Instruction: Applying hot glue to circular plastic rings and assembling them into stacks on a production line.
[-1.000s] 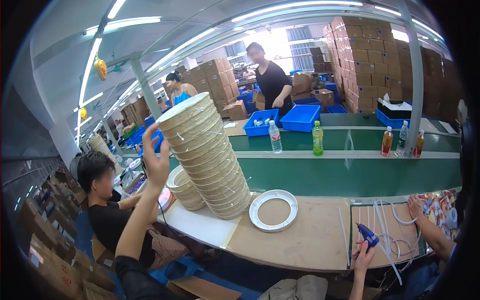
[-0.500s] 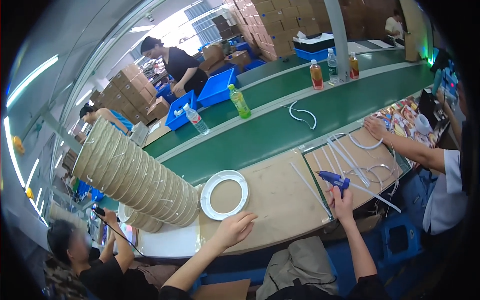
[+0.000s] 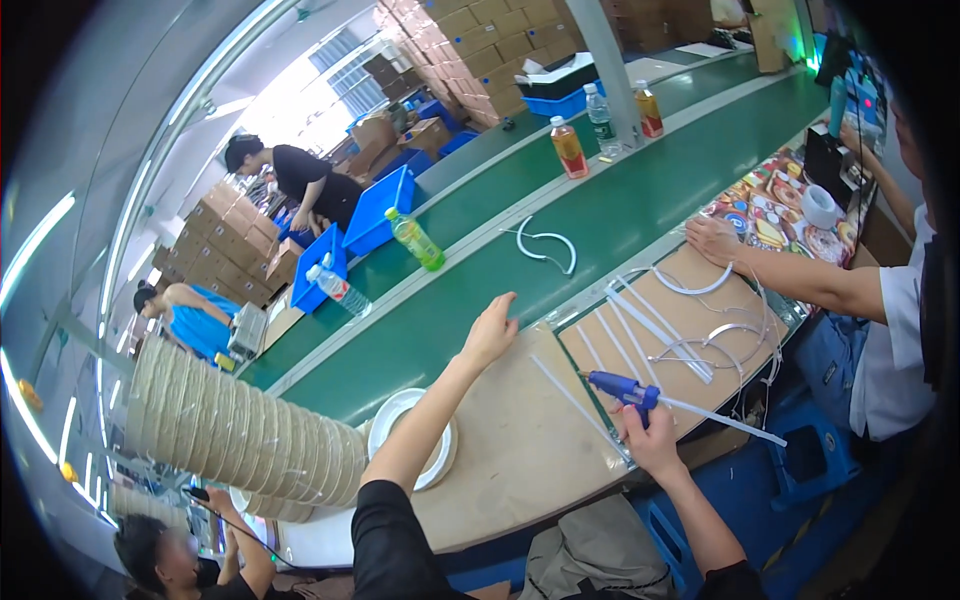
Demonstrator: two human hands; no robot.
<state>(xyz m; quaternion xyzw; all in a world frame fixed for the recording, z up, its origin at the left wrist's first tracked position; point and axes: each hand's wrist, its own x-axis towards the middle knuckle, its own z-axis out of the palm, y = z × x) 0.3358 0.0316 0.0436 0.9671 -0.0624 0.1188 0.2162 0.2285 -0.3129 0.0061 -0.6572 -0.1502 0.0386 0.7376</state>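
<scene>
My left hand [image 3: 490, 332] reaches out over the table's far edge, beside the green belt. Nothing shows in it, and its fingers are stretched forward. On the belt, a short way beyond my fingertips, lies a curved white strip [image 3: 546, 248]. My right hand [image 3: 648, 438] grips a blue glue gun [image 3: 624, 388] whose nozzle points left. A white ring [image 3: 380, 425] rests on the table, partly hidden behind my left forearm. Left of it leans a tall stack of beige drum-shaped shades [image 3: 245, 432].
White strips [image 3: 655, 330] and thin wires lie on the cardboard [image 3: 735, 270] at right, with a co-worker's hand [image 3: 712, 240] at its far edge. Bottles [image 3: 568, 148] and blue bins [image 3: 380, 210] stand along the belt [image 3: 460, 290]. Another person [image 3: 175, 555] works at lower left.
My left hand has moved forward from near the white ring to the belt's edge. The glue gun remains in my right hand. The view has shifted to the right.
</scene>
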